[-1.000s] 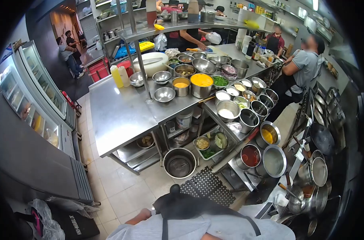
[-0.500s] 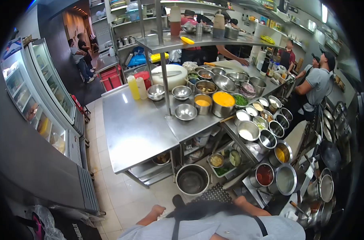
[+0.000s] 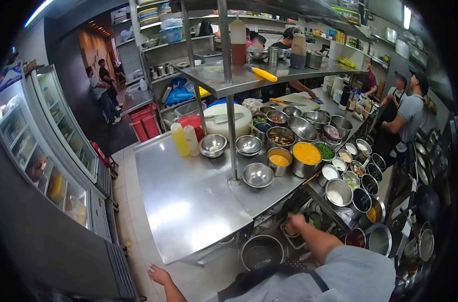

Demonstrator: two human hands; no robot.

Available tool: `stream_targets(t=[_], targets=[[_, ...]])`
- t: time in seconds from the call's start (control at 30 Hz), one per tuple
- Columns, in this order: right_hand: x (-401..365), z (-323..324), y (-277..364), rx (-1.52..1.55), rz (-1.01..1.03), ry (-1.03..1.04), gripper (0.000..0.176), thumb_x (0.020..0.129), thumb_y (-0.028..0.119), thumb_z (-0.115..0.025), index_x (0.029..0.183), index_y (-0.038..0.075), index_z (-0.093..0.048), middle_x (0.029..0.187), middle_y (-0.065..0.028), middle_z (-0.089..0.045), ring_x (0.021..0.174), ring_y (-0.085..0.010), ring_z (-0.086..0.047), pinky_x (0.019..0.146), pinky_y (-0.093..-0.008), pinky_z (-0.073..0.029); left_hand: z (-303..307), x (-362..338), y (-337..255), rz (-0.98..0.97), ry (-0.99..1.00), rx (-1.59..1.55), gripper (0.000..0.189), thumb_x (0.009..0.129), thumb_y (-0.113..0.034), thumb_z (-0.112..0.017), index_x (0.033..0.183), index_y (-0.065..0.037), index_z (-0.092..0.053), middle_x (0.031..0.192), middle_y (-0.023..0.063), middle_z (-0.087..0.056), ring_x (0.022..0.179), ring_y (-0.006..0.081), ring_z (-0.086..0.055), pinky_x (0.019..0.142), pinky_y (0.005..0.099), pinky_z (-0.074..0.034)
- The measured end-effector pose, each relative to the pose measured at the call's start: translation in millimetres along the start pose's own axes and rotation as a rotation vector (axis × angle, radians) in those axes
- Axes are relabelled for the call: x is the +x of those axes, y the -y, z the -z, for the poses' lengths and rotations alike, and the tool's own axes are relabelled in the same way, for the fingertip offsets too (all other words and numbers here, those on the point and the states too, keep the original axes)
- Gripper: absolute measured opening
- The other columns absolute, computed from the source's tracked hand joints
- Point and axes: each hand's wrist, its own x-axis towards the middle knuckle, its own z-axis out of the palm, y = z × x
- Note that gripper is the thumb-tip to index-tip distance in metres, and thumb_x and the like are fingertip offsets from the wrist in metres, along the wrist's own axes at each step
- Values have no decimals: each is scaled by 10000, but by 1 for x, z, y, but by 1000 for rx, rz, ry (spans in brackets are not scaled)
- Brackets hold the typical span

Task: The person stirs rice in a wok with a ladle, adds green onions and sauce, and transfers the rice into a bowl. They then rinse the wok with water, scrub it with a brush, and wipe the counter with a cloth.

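My left hand (image 3: pixel 160 275) is low in the view, left of the steel counter's front corner, with its fingers apart and nothing in it. My right hand (image 3: pixel 296 222) reaches forward by the counter's front edge, over the lower shelf containers. Its fingers point away and are hidden, so its hold cannot be made out. A large empty pot (image 3: pixel 263 253) stands low between my hands. On the steel counter (image 3: pixel 188 201) are an empty steel bowl (image 3: pixel 258 175), a pot of orange food (image 3: pixel 307 153) and a smaller orange-filled pot (image 3: pixel 279 160).
Several open containers line the right side, among them one of white contents (image 3: pixel 339 192). A metal post (image 3: pixel 232 136) carries the upper shelf (image 3: pixel 209 80). Glass-door fridges (image 3: pixel 65 121) stand left. Co-workers (image 3: pixel 408 113) stand right; another person's hand (image 3: pixel 312 94) is across the counter.
My right hand has moved forward from beside my body to the counter's edge. My left hand has moved out to the left and lower. The view has shifted, with the counter now nearer.
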Motion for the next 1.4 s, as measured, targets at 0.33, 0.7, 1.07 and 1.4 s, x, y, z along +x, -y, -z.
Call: stream_targets(t=[0.33, 0.7, 1.07, 1.4], targets=[[10, -119, 151, 64, -333, -701, 804, 760, 457, -656, 1304, -14, -298, 1135, -241, -543, 1066, -384, -547, 929, -479, -412, -19, -21, -103, -497, -39, 336, 561, 925, -400, -469, 1254, 54, -449, 1283, 235, -450, 1226, 358, -389, 1018, 490, -307], [13, -123, 148, -22, -370, -783, 800, 768, 492, -640, 1283, -21, -305, 1181, -259, -499, 1114, -383, -506, 941, -454, -403, -5, -33, -111, -520, 2, 348, 628, 905, -450, -464, 1149, 127, -510, 1113, 325, -533, 1016, 451, -516, 917, 503, -395], [-1, -113, 150, -47, -331, -604, 895, 800, 501, -591, 1375, -58, -193, 1265, -290, -439, 1175, -395, -460, 984, -468, -381, -2, -22, -112, -484, 23, 425, 675, 933, -513, -368, 1095, 120, -535, 1141, 262, -538, 1088, 393, -485, 955, 445, -363], [1, -115, 150, -77, -330, -673, 832, 781, 529, -607, 1298, -33, -278, 1195, -264, -494, 1113, -395, -506, 932, -469, -419, -23, -3, -92, -408, 29, 413, 679, 921, -514, -400, 1154, 112, -520, 1190, 253, -523, 1125, 386, -470, 979, 432, -357]])
